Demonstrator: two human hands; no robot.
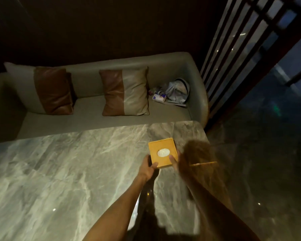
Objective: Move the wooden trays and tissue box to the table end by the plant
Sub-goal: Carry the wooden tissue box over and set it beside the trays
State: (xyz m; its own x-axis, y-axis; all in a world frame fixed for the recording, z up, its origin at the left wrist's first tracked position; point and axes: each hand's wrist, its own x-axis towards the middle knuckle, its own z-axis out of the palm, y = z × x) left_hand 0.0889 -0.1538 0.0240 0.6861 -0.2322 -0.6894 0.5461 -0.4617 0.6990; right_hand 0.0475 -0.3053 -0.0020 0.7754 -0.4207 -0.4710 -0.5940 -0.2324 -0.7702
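Gripping square wooden tissue box (163, 153), both hands, w/ blurry tray (204, 163) perhaps.

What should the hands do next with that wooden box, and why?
Probably lift the tissue box and carry it off. Both hands, left and right, grip its near corners, it seems to rest on the table, and no plant is in view here.

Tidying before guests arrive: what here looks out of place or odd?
The sofa's right corner holds loose clutter: a pale bag and a small packet beside it. On the marble table, the tissue box looks intact, held by both hands.
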